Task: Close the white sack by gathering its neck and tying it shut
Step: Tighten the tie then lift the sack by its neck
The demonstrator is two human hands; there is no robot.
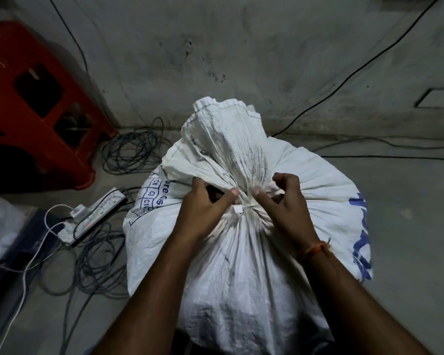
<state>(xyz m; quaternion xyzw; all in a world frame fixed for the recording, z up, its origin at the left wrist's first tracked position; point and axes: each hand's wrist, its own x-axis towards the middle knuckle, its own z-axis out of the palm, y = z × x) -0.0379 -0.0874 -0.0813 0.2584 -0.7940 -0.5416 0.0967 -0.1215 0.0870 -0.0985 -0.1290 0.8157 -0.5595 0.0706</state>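
A full white woven sack (241, 265) with blue print stands on the floor in front of me. Its neck (223, 139) is gathered into a bunch that fans out above my hands. A white cable tie (244, 208) circles the neck at the gathered point. My left hand (205, 208) grips the neck from the left, thumb pressed against the fabric. From the right, my right hand (282, 201) pinches the gathered fabric, fingers curled. An orange thread band sits on my right wrist.
A red plastic stool (34, 103) stands at the left by the wall. A white power strip (92, 213) and coils of dark cable (133, 147) lie on the floor left of the sack. Black cables (369, 62) run along the wall and floor at right.
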